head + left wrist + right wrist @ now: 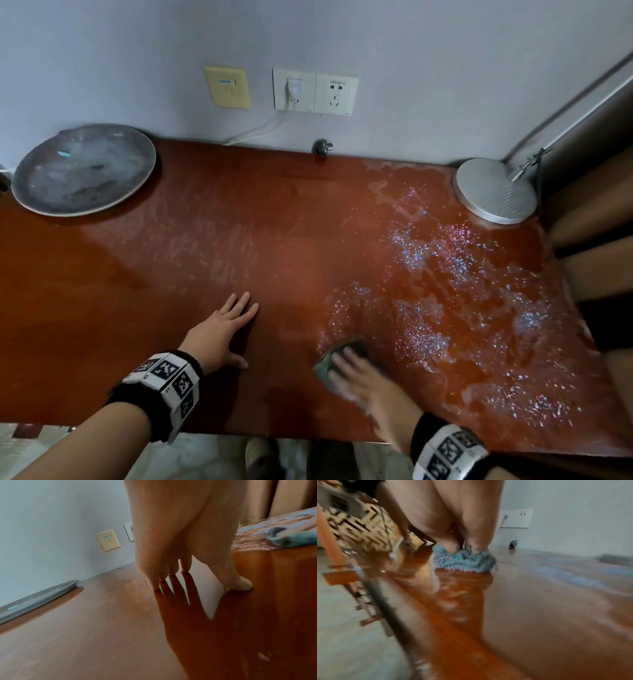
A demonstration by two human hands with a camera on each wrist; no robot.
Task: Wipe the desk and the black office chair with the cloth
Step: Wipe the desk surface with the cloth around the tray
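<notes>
The red-brown wooden desk [239, 240] fills the head view. My left hand [226, 325] lies flat on its dry middle with fingers spread, and in the left wrist view the left hand [180, 547] touches the wood with its fingertips. My right hand [356, 373] presses straight fingers down on a bunched blue-grey cloth [325, 368] near the front edge, blurred by motion. The cloth [464, 562] sits under the fingertips [452, 546] in the right wrist view, and the cloth [291, 538] also shows at the far right of the left wrist view. No black office chair is in view.
A wet, glistening film [462, 291] covers the desk's right half. A grey round plate [84, 169] sits at the back left, a silver round lamp base [495, 190] at the back right. A loose black plug [321, 147] lies by the wall under the sockets [315, 90]. Curtains [589, 222] hang at the right.
</notes>
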